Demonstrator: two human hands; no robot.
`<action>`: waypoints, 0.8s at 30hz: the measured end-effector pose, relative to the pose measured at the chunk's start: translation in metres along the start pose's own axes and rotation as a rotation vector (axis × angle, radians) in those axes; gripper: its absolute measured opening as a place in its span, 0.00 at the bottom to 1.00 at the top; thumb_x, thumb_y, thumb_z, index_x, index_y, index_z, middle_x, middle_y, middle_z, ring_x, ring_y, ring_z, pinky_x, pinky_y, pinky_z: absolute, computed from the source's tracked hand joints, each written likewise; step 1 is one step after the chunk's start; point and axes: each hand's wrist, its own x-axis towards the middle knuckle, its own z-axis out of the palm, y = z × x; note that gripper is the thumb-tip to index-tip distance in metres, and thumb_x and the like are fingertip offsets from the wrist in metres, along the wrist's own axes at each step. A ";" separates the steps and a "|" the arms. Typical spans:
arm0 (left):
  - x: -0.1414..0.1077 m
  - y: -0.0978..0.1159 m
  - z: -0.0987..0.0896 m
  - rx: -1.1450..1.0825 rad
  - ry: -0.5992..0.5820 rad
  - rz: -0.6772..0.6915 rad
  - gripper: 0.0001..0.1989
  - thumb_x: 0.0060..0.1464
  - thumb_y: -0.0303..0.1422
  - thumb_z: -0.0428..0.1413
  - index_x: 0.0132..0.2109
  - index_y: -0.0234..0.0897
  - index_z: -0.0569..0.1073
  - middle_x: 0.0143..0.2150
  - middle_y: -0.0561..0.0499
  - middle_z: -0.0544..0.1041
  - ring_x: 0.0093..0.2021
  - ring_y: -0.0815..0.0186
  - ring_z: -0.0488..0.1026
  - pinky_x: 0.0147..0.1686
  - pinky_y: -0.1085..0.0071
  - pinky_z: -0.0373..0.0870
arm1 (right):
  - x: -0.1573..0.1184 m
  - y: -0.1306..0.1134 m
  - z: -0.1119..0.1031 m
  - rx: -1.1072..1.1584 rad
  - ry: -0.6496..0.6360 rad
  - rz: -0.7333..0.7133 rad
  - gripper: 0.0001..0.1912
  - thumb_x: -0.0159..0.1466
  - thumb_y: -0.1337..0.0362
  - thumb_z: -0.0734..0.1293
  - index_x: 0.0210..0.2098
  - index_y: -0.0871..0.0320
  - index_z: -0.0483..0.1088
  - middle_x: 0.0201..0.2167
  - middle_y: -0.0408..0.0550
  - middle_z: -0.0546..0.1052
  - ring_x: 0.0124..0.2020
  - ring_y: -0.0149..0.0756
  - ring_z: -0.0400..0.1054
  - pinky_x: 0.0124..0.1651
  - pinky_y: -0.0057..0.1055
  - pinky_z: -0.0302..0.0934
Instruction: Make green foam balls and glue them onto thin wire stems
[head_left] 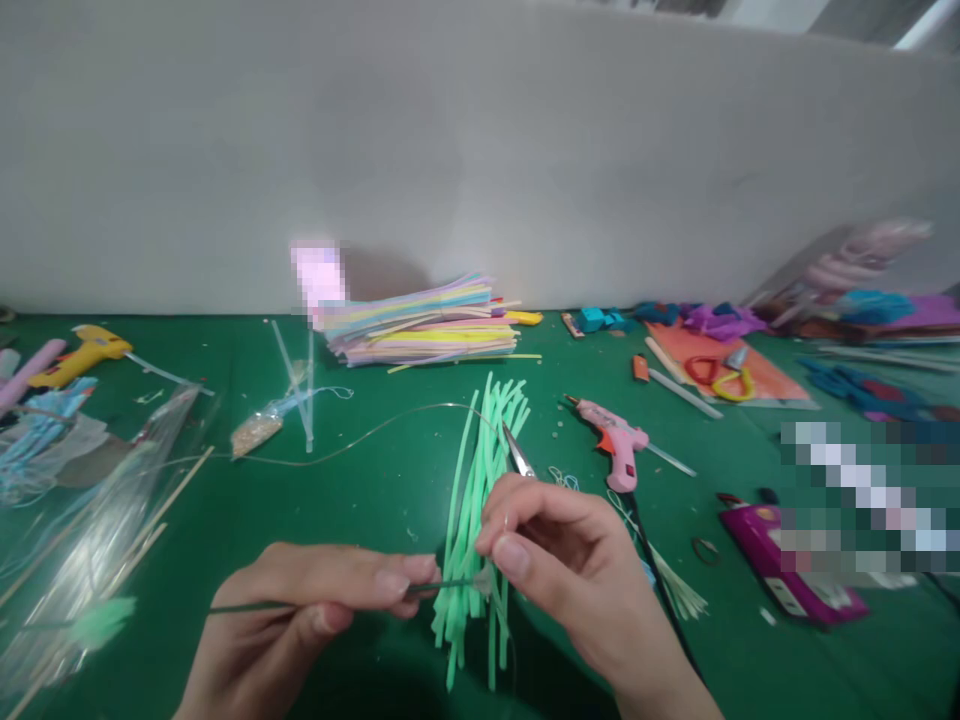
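Observation:
Low in the middle, my left hand (300, 610) is closed around a thin dark green stem (251, 607), which lies almost level. A small pale, frayed-looking tuft (482, 580) sits at the stem's right end. My right hand (562, 570) pinches a fine, pale thread or wire (505, 522) just above that tuft. Beyond the hands lies a loose bunch of bright green pipe cleaners (480, 470). The silver pointed tip of a tool (519, 452) shows above my right hand; I cannot tell whether the hand holds it. A thin wire (360, 437) curves across the table toward the bunch.
A pink glue gun (619, 440) with a black cord lies right of the bunch, beyond it a purple pouch-like packet (787, 560). Pastel pipe cleaners (427, 325) are stacked along the wall. On the left are a yellow glue gun (82, 358) and clear plastic wrapping (112, 540).

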 end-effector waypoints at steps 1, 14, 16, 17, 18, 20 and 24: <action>0.000 -0.001 0.000 0.006 0.002 0.003 0.08 0.58 0.41 0.61 0.39 0.51 0.85 0.37 0.52 0.86 0.32 0.61 0.84 0.35 0.70 0.81 | 0.000 0.000 0.000 -0.039 0.016 -0.022 0.04 0.64 0.61 0.71 0.33 0.51 0.79 0.28 0.42 0.76 0.29 0.30 0.64 0.31 0.28 0.57; 0.001 -0.008 -0.011 0.205 -0.077 0.119 0.10 0.62 0.39 0.58 0.43 0.52 0.84 0.42 0.49 0.85 0.37 0.58 0.84 0.39 0.69 0.81 | 0.002 -0.011 -0.001 -0.378 0.164 -0.066 0.05 0.61 0.65 0.69 0.29 0.54 0.76 0.26 0.44 0.75 0.28 0.34 0.65 0.31 0.33 0.60; 0.003 -0.015 -0.017 0.224 -0.180 0.163 0.11 0.63 0.35 0.56 0.47 0.51 0.83 0.45 0.49 0.85 0.41 0.57 0.84 0.42 0.68 0.81 | 0.004 -0.012 0.001 -0.436 0.199 -0.073 0.05 0.60 0.66 0.68 0.27 0.55 0.75 0.25 0.43 0.74 0.27 0.33 0.64 0.30 0.32 0.59; 0.004 -0.019 -0.019 0.234 -0.239 0.187 0.13 0.64 0.32 0.56 0.50 0.52 0.82 0.47 0.49 0.84 0.44 0.57 0.84 0.44 0.68 0.80 | 0.005 -0.012 0.002 -0.465 0.215 -0.081 0.05 0.60 0.66 0.68 0.27 0.55 0.74 0.24 0.43 0.74 0.26 0.33 0.64 0.30 0.32 0.59; 0.004 -0.023 -0.022 0.254 -0.267 0.193 0.15 0.63 0.29 0.56 0.51 0.52 0.81 0.48 0.49 0.84 0.46 0.58 0.83 0.46 0.68 0.79 | 0.005 -0.012 0.002 -0.496 0.229 -0.087 0.05 0.60 0.66 0.68 0.27 0.55 0.74 0.24 0.43 0.74 0.25 0.33 0.63 0.29 0.32 0.58; 0.005 -0.030 -0.026 0.293 -0.302 0.196 0.19 0.62 0.24 0.56 0.53 0.53 0.80 0.50 0.51 0.83 0.48 0.58 0.82 0.49 0.69 0.78 | 0.006 -0.010 0.002 -0.554 0.250 -0.096 0.05 0.60 0.66 0.68 0.27 0.55 0.74 0.24 0.42 0.74 0.26 0.32 0.63 0.29 0.32 0.58; 0.005 -0.037 -0.030 0.291 -0.315 0.113 0.18 0.58 0.24 0.59 0.52 0.50 0.81 0.50 0.49 0.83 0.50 0.57 0.81 0.52 0.67 0.76 | 0.006 -0.004 0.001 -0.638 0.267 -0.114 0.05 0.60 0.67 0.68 0.28 0.54 0.74 0.26 0.42 0.76 0.26 0.32 0.65 0.32 0.33 0.60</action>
